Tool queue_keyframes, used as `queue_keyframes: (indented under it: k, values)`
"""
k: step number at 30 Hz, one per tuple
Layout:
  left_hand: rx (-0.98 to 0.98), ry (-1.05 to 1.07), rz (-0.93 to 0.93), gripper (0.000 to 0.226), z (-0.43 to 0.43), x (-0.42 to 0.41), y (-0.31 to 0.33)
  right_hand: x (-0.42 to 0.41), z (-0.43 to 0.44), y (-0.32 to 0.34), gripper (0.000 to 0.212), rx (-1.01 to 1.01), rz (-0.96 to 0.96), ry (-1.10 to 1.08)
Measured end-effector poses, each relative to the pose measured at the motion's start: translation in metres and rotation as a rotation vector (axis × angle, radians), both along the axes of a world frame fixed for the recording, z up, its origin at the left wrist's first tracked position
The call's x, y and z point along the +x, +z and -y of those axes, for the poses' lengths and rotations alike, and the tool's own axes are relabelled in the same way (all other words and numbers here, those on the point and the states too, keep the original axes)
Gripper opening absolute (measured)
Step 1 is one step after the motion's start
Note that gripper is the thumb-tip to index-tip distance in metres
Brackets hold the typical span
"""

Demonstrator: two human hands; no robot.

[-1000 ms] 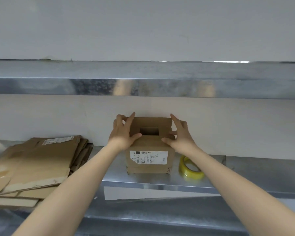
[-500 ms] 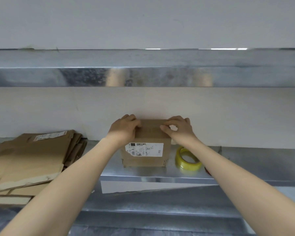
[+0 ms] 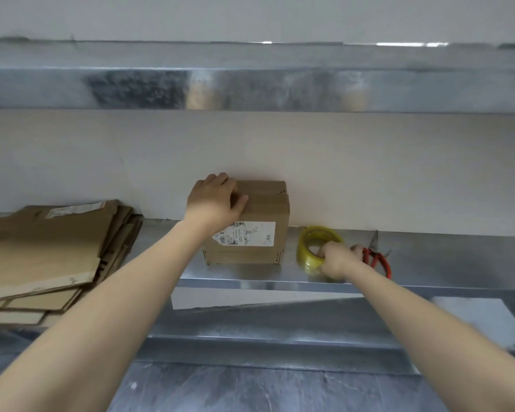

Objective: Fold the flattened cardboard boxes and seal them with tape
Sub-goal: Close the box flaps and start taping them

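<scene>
A left hand (image 3: 214, 200) presses flat on the closed flaps of a folded cardboard box (image 3: 259, 221) on a metal shelf (image 3: 443, 257) — while just to its right, the right hand (image 3: 336, 260) curls its fingers (image 3: 324, 251) round the tape roll (image 3: 309, 242), ready for sealing.

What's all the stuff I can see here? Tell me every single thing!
folded box: one, brown, middle of the shelf
flattened boxes: one stack, brown, left of the folded box
tape roll: one, yellow, right of the folded box
scissors: one pair, red handles, right of the tape roll
metal shelf: one, silver, under everything
left hand: one, rests on the folded box's top
right hand: one, grips the tape roll
</scene>
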State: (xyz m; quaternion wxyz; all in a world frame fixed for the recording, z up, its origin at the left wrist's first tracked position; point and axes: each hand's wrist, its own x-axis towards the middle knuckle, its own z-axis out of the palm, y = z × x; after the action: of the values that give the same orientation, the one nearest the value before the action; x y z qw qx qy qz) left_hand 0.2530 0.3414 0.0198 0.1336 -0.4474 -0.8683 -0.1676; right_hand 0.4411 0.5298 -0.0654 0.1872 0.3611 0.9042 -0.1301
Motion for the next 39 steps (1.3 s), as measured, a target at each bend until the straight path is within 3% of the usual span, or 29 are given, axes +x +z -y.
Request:
queue_keyframes:
  k: [3, 8, 11, 14, 19, 26, 31, 34, 39]
  values:
    - [0.009, -0.007, 0.054, 0.031, -0.002, -0.001, 0.001, 0.003, 0.000, 0.003, 0.024, 0.079, -0.096, 0.009]
    - [0.057, -0.041, 0.240, 0.024, -0.002, 0.000, 0.007, -0.006, 0.003, 0.053, 0.033, -0.176, -0.644, -0.172]
    - [0.016, -0.083, 0.285, 0.022, -0.003, 0.000, 0.009, -0.011, 0.013, 0.096, 0.023, -0.399, -1.015, -0.283]
    - [0.073, -0.066, 0.436, 0.032, -0.004, -0.004, 0.012, -0.019, 0.020, 0.130, 0.019, -0.433, -1.151, -0.190]
    - [0.175, -0.096, 0.654, 0.040, -0.006, 0.001, 0.026, -0.046, 0.043, 0.150, 0.022, -0.395, -1.074, 0.008]
    - [0.225, -0.317, 0.846, 0.040, 0.003, -0.004, 0.046, -0.078, 0.065, 0.153, 0.038, -0.405, -1.023, -0.021]
    - [0.209, -0.314, 0.970, 0.036, -0.002, -0.016, 0.048, -0.080, 0.069, 0.165, 0.021, -0.534, -0.874, 0.096]
    - [0.161, -0.287, 0.976, 0.032, -0.002, -0.022, 0.044, -0.075, 0.057, 0.159, 0.021, -0.539, -0.852, 0.164]
    - [0.133, -0.267, 0.910, 0.029, 0.000, -0.017, 0.040, -0.074, 0.051, 0.144, 0.016, -0.543, -0.897, 0.091]
